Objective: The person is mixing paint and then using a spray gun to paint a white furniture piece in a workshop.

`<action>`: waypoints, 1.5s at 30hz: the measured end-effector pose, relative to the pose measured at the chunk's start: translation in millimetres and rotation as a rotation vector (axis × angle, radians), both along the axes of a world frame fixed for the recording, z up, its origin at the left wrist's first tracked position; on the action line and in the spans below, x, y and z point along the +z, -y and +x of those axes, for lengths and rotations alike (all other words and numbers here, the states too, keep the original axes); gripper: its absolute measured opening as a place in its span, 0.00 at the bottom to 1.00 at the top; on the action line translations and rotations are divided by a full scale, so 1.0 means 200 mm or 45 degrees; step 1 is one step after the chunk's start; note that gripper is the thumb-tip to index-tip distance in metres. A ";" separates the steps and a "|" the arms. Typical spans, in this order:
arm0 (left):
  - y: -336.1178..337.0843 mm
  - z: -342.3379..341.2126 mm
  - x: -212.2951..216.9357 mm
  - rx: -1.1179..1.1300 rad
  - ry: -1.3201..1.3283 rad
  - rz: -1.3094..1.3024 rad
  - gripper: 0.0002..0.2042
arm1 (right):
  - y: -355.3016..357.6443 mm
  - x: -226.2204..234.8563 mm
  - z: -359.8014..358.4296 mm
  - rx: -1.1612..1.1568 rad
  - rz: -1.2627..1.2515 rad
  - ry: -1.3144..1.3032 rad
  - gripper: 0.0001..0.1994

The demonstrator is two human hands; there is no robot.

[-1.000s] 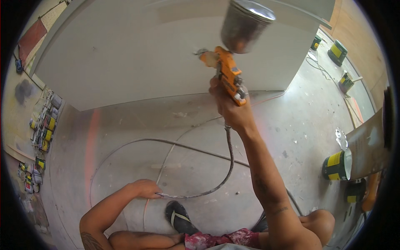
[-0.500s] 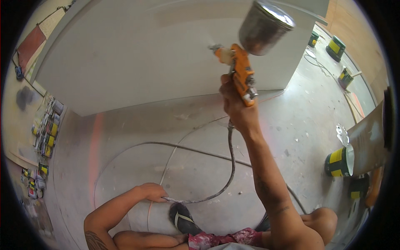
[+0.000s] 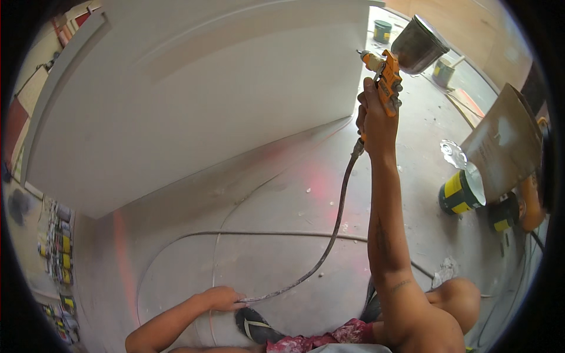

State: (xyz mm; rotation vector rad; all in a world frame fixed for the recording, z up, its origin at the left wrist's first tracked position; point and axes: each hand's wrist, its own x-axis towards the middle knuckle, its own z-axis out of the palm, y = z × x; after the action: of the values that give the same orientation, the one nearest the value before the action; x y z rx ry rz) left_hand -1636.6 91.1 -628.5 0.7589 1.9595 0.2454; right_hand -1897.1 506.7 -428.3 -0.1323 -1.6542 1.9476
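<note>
My right hand, arm stretched far forward, is closed round the handle of an orange spray gun. A metal paint cup sits tilted on the gun's far right side, and the nozzle points left. From the gun's base a dark hose curves down toward me. My left hand grips that hose low down, near my sandalled foot. Left of the nozzle, apart from it, stands a large pale grey panel, its lower edge slanting across the floor.
An open green and yellow paint bucket stands at the right, beside a brown board and a round metal lid. More buckets stand farther back. Several paint cans line the left side. Hose loops cross the floor.
My right hand has swung the spray gun to the right, past the panel's right end. My view has turned as well. The left hand still grips the hose.
</note>
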 end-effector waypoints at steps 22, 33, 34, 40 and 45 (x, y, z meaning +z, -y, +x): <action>0.30 0.04 0.01 0.131 -0.025 -0.160 0.21 | 0.54 -0.12 0.14 0.871 -0.074 0.191 0.07; 0.28 -0.01 0.02 0.096 -0.057 -0.042 0.21 | 0.42 -0.14 0.00 0.707 -0.076 0.219 0.08; 0.28 0.00 -0.01 0.117 -0.038 -0.085 0.22 | 0.38 -0.14 -0.01 0.581 -0.111 0.195 0.10; 0.15 -0.03 -0.01 0.081 -0.019 -0.135 0.24 | -0.04 -0.19 -0.14 0.085 0.014 0.142 0.17; 0.10 -0.02 0.02 0.180 0.033 -0.073 0.26 | -0.15 -0.28 -0.22 -0.428 0.288 0.019 0.16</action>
State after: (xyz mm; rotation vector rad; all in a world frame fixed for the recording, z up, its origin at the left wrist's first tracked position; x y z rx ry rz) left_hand -1641.4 70.7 -623.7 0.5780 1.9894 0.2816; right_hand -1941.0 537.0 -483.9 -0.3160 -1.7228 1.5054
